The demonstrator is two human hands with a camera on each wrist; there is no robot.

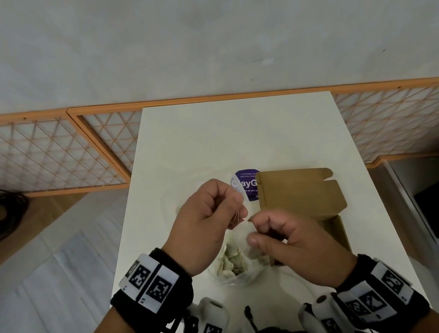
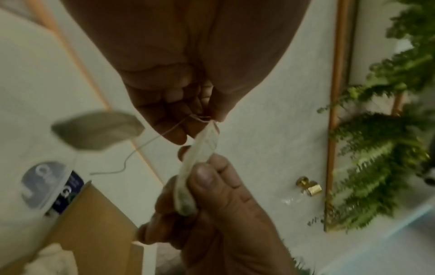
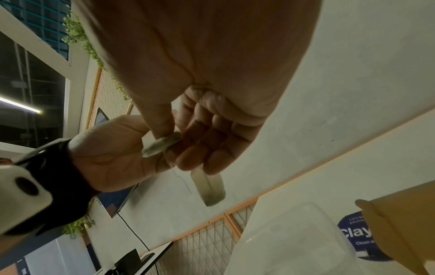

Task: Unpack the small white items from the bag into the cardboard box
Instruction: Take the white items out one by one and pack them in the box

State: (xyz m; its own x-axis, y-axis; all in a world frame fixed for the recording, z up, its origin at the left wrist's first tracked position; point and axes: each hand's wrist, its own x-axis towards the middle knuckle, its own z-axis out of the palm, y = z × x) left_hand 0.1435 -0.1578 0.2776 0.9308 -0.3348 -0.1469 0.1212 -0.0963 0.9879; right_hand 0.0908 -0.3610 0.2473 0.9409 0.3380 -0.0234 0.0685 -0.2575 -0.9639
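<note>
Left hand [image 1: 210, 223] pinches tea bag [image 2: 200, 158] string; right hand [image 1: 288, 245] grips same sachet above clear bag [image 1: 235, 263], beside cardboard box [image 1: 303, 198].

The table [image 1: 207, 139] is a plain cream white. On it the cardboard box [image 1: 299, 193] is an even kraft brown with no print. Beside the box lies a round sticker [image 1: 248, 184], deep purple with white lettering. The clear bag [image 1: 238, 262] shows pale, greenish-white sachets [image 1: 233, 258] through its film. The sachet [image 2: 200, 148] pinched between both hands is off-white with a faint green-grey tint, possibly from its filling, and its thread [image 2: 132, 152] is light tan. Both wristbands [image 1: 152, 292] are black and carry white tags with black square-block codes. The screens [image 1: 35, 157] behind have orange frames around a white diamond lattice.
</note>
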